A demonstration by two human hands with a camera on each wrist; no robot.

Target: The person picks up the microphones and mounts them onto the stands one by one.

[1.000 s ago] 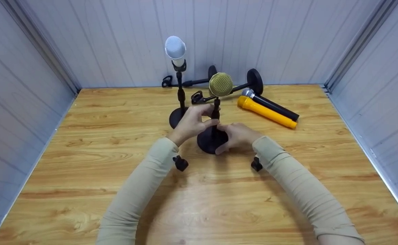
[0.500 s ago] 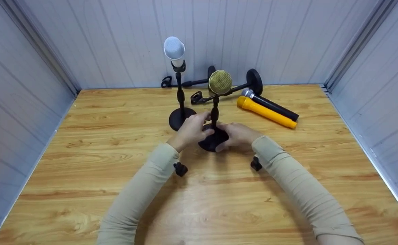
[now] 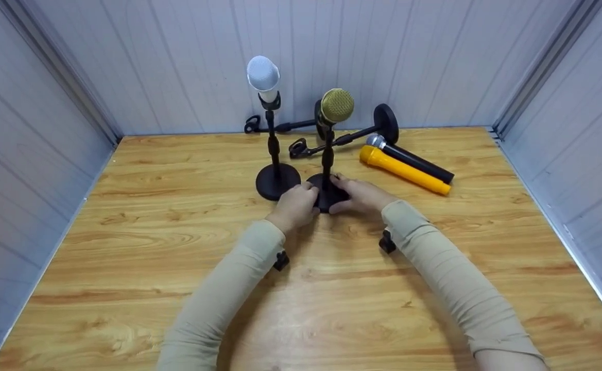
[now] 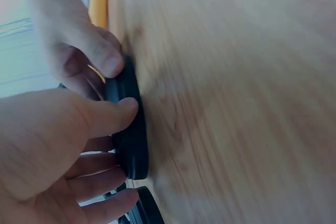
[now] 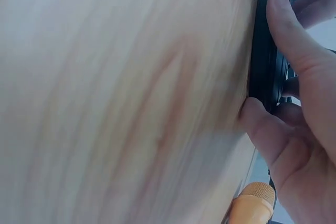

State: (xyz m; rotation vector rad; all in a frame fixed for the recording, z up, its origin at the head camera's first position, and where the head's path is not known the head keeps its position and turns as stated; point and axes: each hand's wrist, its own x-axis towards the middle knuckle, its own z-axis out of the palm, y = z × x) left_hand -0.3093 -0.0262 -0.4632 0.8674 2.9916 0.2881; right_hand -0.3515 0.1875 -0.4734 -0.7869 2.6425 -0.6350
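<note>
A gold-headed microphone point(image 3: 337, 105) sits tilted in the clip of an upright black microphone stand point(image 3: 327, 161). The stand's round base is held from both sides, low on the wooden table. My left hand point(image 3: 295, 207) grips its left edge; in the left wrist view the thumb lies along the rim of the base point(image 4: 131, 145). From the right, my right hand point(image 3: 361, 196) holds the same base, its thumb on the rim in the right wrist view. Close on the left stands a second microphone stand point(image 3: 273, 149) bearing a white microphone point(image 3: 263, 74).
Behind, two more black stands lie on their sides by the back wall, one with its round base point(image 3: 385, 123) on edge. A yellow microphone point(image 3: 403, 170) and a black microphone point(image 3: 418, 162) lie side by side at right. Pale panels enclose the table point(image 3: 151, 247).
The stand with the gold microphone has moved away from me, towards the back, beside the white one's stand. My left hand has gone from the pole down to the base.
</note>
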